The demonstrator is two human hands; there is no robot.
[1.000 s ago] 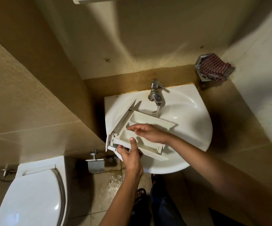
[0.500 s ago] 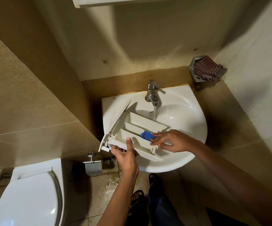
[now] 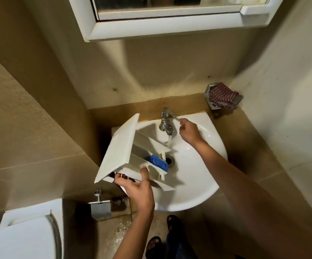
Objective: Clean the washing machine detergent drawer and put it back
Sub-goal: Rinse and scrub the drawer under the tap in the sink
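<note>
Mid-rinse, by the look of it. Grips the drawer (image 3: 121, 146) by its near edge with the left hand (image 3: 140, 189), tilted over the sink (image 3: 198, 184) at 9 o'clock of the drain (image 3: 170, 160). Pinches the tap (image 3: 165, 122) lever (image 3: 175, 117) with the right hand (image 3: 188, 131) at 12 o'clock, above a running stream (image 3: 169, 140). Next, probably: set the flow, then swing the compartments under the water, minding the grip on wet plastic.

drawer (image 3: 119, 144) over sink (image 3: 198, 174), left side | tap (image 3: 165, 122) behind | toilet (image 3: 26, 238) lower-left

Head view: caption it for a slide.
Left hand holds detergent drawer over sink; right hand pinches tap lever, water running.
</note>
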